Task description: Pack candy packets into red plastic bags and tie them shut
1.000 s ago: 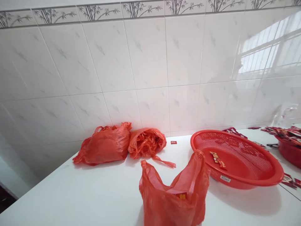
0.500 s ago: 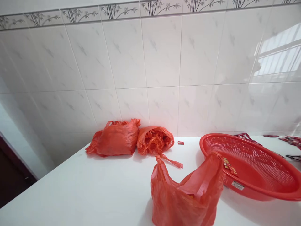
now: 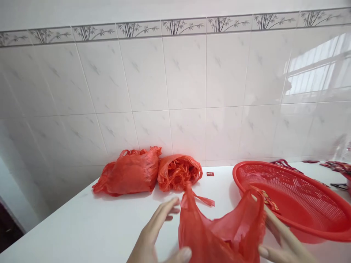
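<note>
A red plastic bag (image 3: pixel 219 237) stands with its mouth open at the lower middle, its handles pointing up. Something inside it barely shows. To its left is my left hand (image 3: pixel 152 235), fingers stretched and apart, the thumb close to the bag's side. My right hand (image 3: pixel 285 239) is at the bag's right side with its fingers extended behind the right handle and its thumb apart from them. Part of those fingers is hidden by the plastic, and whether they touch it I cannot tell.
A red plastic basket (image 3: pixel 301 233) with a few red and gold packets (image 3: pixel 270 202) sits at right. Against the tiled wall lie a filled red bag (image 3: pixel 131 173) and a bag of crumpled red plastic (image 3: pixel 181 171). A small red packet (image 3: pixel 210 174) is on the white table (image 3: pixel 90 226).
Both my hands have come into view from below, one on each side of the standing bag. The view has tilted up slightly. The bag's handles look drawn up a little.
</note>
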`<act>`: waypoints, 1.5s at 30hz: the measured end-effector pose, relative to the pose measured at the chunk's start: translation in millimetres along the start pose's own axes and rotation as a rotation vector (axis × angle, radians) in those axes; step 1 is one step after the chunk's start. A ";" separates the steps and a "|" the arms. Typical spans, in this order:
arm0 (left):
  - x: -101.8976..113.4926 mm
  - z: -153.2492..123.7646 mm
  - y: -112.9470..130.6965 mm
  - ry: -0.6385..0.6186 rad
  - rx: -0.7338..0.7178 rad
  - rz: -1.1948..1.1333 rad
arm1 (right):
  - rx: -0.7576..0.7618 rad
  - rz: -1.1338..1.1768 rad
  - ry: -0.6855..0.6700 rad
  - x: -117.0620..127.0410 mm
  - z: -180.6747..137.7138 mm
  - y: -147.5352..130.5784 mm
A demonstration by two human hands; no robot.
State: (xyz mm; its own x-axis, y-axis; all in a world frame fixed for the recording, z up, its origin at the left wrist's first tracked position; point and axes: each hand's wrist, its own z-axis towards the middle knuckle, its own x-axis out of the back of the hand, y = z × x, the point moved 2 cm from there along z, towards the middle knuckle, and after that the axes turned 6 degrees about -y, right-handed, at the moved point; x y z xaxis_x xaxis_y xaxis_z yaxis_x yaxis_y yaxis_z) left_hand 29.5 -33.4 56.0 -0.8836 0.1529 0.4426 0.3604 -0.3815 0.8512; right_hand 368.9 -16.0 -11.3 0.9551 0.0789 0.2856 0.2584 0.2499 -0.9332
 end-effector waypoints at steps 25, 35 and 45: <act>8.8 122.3 16.8 -0.091 -0.122 -0.366 | 0.071 0.497 -0.116 -56.9 104.3 -58.8; -24.0 101.8 27.1 -0.495 -0.098 -0.808 | 0.041 0.458 -0.198 -77.0 73.9 -79.8; -9.7 104.8 37.6 -0.202 -0.173 -0.778 | -0.018 0.298 -0.496 -73.4 84.6 -75.1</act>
State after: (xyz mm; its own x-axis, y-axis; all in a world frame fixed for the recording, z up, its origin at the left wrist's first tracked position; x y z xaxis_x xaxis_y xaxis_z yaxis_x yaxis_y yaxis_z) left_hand 82.9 46.4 113.3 -0.7848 0.5866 -0.2000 -0.3989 -0.2311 0.8874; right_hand 267.1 41.1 56.3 0.8060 0.5872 0.0739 -0.0050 0.1317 -0.9913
